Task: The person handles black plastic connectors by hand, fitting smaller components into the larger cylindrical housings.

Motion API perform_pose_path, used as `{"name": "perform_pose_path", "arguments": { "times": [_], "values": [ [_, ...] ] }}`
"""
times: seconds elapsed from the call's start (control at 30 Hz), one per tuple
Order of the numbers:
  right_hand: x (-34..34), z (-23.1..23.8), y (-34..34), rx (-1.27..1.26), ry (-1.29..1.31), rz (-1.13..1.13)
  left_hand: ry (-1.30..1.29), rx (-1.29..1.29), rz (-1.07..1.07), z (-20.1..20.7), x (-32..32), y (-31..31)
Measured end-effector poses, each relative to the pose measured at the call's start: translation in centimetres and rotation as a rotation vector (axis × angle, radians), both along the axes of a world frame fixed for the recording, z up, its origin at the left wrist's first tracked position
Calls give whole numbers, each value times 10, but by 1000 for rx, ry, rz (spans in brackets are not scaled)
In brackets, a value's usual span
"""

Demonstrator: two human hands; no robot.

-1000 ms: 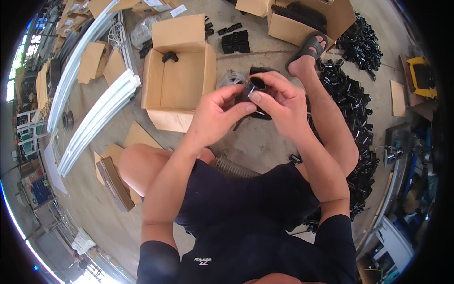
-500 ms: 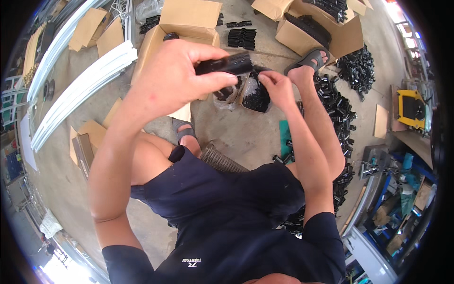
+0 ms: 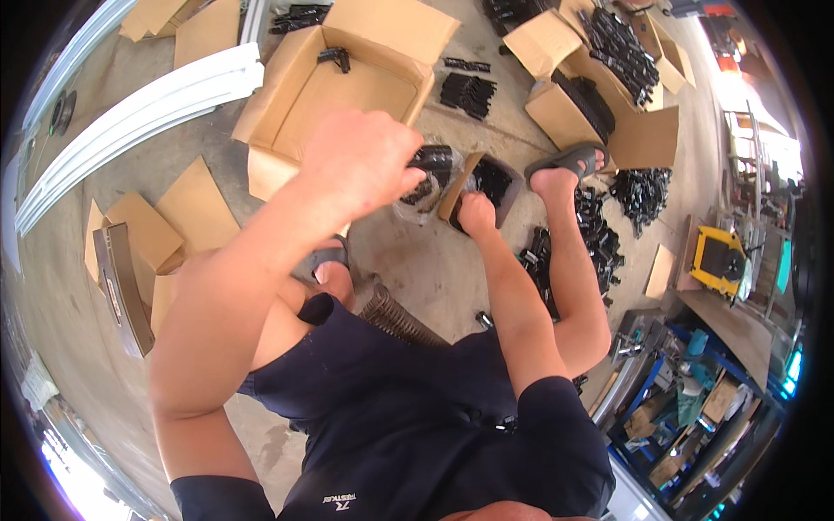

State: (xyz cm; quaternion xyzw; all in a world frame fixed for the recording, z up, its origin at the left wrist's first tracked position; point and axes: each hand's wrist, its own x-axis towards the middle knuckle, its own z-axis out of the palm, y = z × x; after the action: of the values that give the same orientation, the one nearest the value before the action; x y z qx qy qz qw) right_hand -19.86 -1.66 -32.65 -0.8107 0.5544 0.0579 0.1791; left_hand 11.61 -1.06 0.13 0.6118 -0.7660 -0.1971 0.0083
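Tube, black and partly hidden (image 3: 434, 158), is clamped in the left hand (image 3: 360, 162), not inside the open carton (image 3: 300, 95), where just one black piece (image 3: 335, 58) shows. The right hand (image 3: 476, 211) dips into a small box (image 3: 450, 201); whether it holds anything, I cannot tell. Many black parts (image 3: 643, 198) are left heaped loose on the floor (image 3: 391, 247).

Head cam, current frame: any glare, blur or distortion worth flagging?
Head view: glare blows out the upper right and lower left edges; head view: the left hand looks slightly soft, possibly motion blur; head view: the white profiles bow toward the rim, corners go black; head view: black parts in the small box show little detail.
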Motion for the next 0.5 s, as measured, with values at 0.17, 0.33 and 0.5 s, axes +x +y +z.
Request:
{"name": "perform_pose_path", "arguments": {
  "times": [0.17,0.33,0.5],
  "values": [
    [16,38,-5,-8,-195,-179,110,-180,-30,3,-3,-2],
    [31,168,-13,-104,-919,-525,189,-336,-22,12,-17,-6],
    [46,307,0,-205,-1300,-398,185,-396,-59,18,-47,-5]
  ]
}}
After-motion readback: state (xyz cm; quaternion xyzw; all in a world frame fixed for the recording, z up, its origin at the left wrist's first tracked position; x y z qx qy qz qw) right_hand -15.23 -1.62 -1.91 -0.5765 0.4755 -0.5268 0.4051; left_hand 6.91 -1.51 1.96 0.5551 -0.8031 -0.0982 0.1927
